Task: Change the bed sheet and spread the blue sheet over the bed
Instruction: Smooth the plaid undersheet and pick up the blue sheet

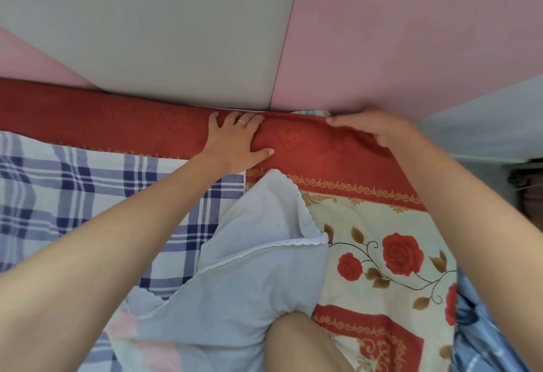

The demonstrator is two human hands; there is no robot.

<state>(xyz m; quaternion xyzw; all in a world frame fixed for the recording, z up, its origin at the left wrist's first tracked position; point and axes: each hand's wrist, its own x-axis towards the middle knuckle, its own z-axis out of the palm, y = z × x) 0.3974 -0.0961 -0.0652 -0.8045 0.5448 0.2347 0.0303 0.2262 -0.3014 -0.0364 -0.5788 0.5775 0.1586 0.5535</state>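
left hand (pixel 238 141) presses flat on the red sheet (pixel 305 148) while right hand (pixel 371 129) grips its edge.

The wall (pixel 176 33) rises just beyond the left hand (pixel 238 139) and right hand (pixel 373 129), blocking further reach. Between the hands the red sheet (pixel 296 139) lies bare; nearer than them, a pale blue cloth (pixel 249 254) bunches.

A grey wall panel (pixel 164 33) fills the upper left. A pink panel (pixel 396 33) adjoins its right edge, a pink strip (pixel 35 57) its lower left. Far right of it, a dark blurred object (pixel 526 183).
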